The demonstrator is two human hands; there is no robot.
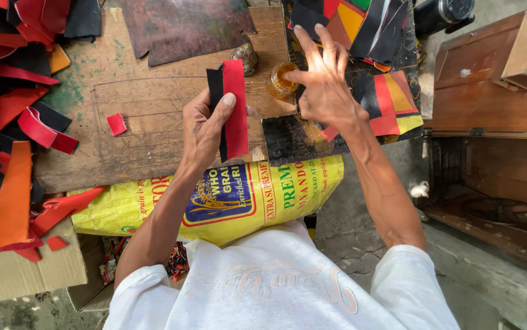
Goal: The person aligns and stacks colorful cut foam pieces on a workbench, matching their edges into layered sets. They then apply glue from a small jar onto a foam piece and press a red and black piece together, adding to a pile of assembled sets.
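Left hand is gripping a red strip and black strip upright over the table, fingers wrapped shut around them. Right hand is hovering at 3 o'clock of them, fingers spread, dabbing into a small jar.

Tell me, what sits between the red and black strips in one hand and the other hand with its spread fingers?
In the head view, a small glass jar of amber liquid stands on the wooden board, between the strips in the left hand and the right hand.
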